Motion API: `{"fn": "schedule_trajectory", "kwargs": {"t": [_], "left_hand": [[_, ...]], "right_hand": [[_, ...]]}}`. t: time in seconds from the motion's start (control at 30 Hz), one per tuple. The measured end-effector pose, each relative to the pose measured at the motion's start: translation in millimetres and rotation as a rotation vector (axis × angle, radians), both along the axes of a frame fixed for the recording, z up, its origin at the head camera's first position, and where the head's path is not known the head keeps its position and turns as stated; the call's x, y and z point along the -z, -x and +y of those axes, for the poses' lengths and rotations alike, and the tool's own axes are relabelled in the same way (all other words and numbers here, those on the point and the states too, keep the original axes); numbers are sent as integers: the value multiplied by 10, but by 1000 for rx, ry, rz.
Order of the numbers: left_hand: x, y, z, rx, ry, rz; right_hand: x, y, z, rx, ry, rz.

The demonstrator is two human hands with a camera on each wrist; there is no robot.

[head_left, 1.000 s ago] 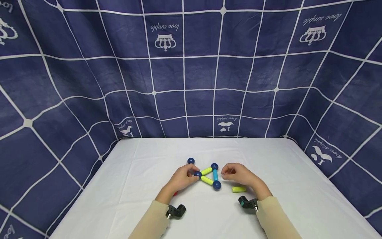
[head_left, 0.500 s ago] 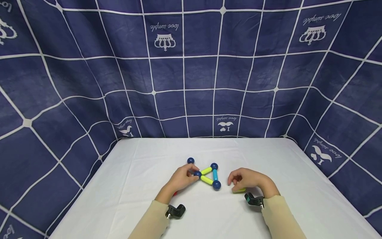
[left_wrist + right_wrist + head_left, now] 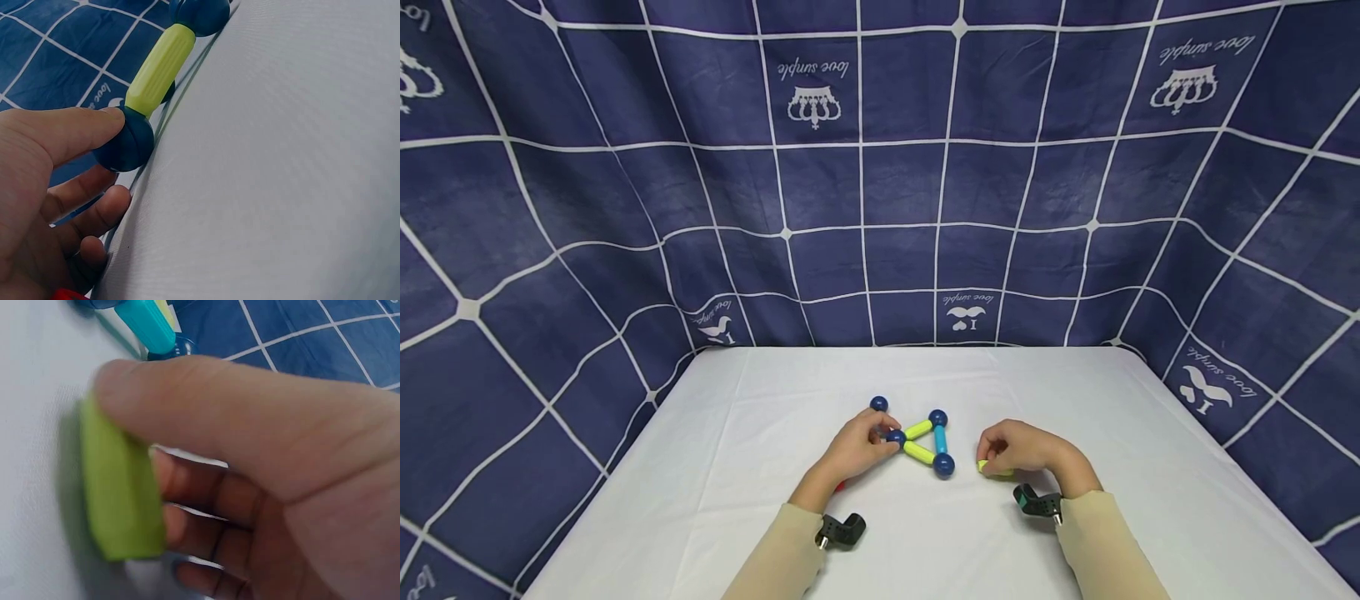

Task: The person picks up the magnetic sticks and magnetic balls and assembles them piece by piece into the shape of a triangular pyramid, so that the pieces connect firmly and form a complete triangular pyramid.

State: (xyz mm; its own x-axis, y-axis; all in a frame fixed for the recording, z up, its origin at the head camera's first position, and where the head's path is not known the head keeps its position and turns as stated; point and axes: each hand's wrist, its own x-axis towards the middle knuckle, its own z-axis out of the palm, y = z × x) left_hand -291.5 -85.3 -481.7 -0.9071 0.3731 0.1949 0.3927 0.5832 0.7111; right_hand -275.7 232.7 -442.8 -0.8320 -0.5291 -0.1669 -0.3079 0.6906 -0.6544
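A flat triangle of magnetic building pieces lies on the table: two yellow-green rods (image 3: 919, 452), a light blue rod (image 3: 941, 439) and dark blue balls at the corners. At its left corner my left hand (image 3: 853, 446) pinches the dark blue ball (image 3: 128, 145) between thumb and fingers. To the right of the triangle, my right hand (image 3: 1022, 447) holds a loose yellow-green magnetic rod (image 3: 122, 487) by thumb and fingers, low over the cloth. Part of that rod is hidden by the thumb. A separate dark blue ball (image 3: 879, 403) sits behind my left hand.
A red piece (image 3: 840, 485), mostly hidden, lies under my left wrist. White cloth covers the table (image 3: 760, 400). A dark blue checked curtain (image 3: 895, 183) encloses the back and sides. Each wrist bears a black camera mount (image 3: 844, 531).
My right hand has moved right and toward me, away from the triangle, and has taken hold of the loose yellow-green rod. The left hand keeps its place on the ball.
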Motion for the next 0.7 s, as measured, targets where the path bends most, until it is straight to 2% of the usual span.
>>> {"fn": "schedule_trajectory", "kwargs": {"t": [0.4, 0.7], "left_hand": [[-33, -23, -3, 17, 24, 0], [-25, -20, -3, 31, 51, 19]], "right_hand": [[24, 98, -107, 174, 186, 213], [13, 111, -269, 287, 320, 328]]}}
